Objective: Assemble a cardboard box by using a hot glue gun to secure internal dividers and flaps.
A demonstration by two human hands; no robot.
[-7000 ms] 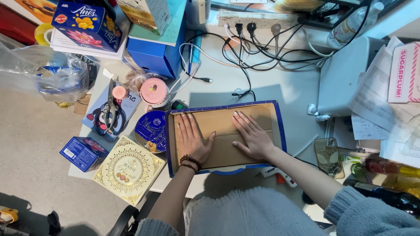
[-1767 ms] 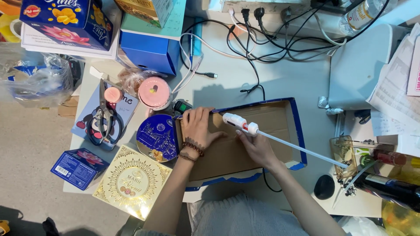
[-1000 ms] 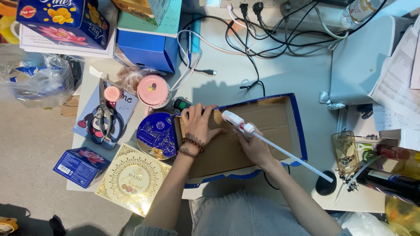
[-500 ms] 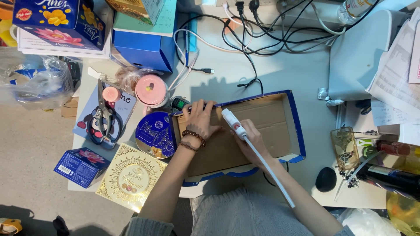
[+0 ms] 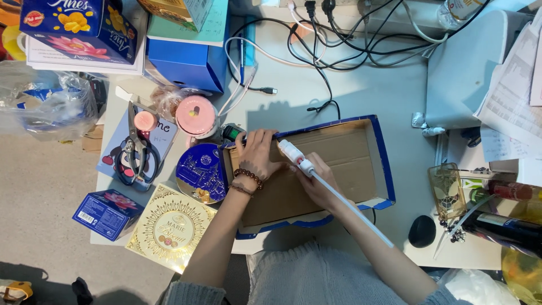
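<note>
my knees are at the bottom, under a soft grey knit. my right hand point(image 5: 319, 183) is closed around a long thin white stick tool point(image 5: 333, 192). it is smooth and round like a straw, with a fatter white tip that has a red ring, and the tip rests on the floor of the box near its left wall. the long tail of the stick runs back past my wrist toward my lap.

my left hand point(image 5: 257, 155) lies flat with the fingers spread, not gripping anything. it presses on the top left corner of the cardboard box point(image 5: 339, 169). i wear a brown bead bracelet point(image 5: 247, 178) on that wrist.

the box is wide and shallow, plain brown and a bit rough inside, with a shiny blue rim. it sits in the middle of the pale table point(image 5: 372, 96), right in front of me.

just left of the box is a round dark blue tin point(image 5: 202, 173) with gold drawings. near it lies a flat gold square box point(image 5: 169, 227) and a small blue carton point(image 5: 106, 213). farther left are black scissors point(image 5: 134, 152) on a card. a pink round lid point(image 5: 195, 116) is past the tin.

on the right is a black mouse point(image 5: 422, 231). far back, black and white cables point(image 5: 339, 39) curl in a tangle beside a big blue box point(image 5: 189, 62).
</note>
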